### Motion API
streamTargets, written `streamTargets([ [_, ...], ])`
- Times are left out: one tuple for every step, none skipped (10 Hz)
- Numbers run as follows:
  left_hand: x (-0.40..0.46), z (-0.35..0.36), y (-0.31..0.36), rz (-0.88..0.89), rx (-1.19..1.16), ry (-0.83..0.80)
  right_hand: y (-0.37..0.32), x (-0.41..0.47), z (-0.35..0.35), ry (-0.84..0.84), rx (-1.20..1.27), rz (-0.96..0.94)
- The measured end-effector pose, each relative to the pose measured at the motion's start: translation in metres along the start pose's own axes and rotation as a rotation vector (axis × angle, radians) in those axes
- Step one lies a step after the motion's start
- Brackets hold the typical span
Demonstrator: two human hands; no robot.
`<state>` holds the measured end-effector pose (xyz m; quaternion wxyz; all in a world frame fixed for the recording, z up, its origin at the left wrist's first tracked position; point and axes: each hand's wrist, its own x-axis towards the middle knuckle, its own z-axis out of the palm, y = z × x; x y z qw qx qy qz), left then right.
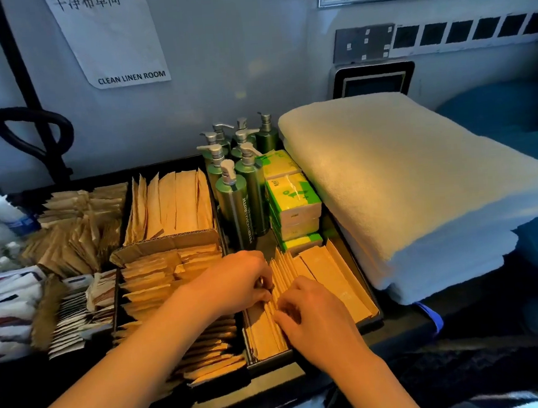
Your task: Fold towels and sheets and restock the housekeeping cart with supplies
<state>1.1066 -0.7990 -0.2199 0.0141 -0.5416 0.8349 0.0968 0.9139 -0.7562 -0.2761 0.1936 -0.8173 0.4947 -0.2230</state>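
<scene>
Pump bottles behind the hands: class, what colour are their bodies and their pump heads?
The pump bottles have dark green bodies and silver-grey pump heads, seen in the head view.

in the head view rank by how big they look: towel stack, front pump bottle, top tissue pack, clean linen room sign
1. towel stack
2. sign, cut off by the frame's top edge
3. pump bottle and tissue pack: look alike, unranked

pump bottles behind, towel stack right, compartments packed

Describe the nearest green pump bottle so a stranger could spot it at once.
Find the stack of folded white towels on the right. Left of it stand green tissue packs, then clustered pump bottles. The nearest green pump bottle alone shows white lettering down its side.
</scene>
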Motion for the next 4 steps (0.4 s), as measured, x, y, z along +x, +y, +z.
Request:
streamTargets([
  [-0.007,-0.001,0.006,-0.042,-0.009,0.064,0.013,0.003,-0.009,-0.003,0.019,-0.1],
  [-0.016,-0.002,0.013,-0.103,-0.002,0.166,0.021,0.005,-0.015,-0.021,-0.004,-0.19],
  [-0.029,0.002,0.022,-0.14,0.041,0.24,0.026,0.005,-0.02,-0.031,-0.01,-0.241],
  [-0.042,0.006,0.033,-0.219,0.104,0.283,0.028,0.002,-0.028,-0.045,-0.014,-0.238],
])
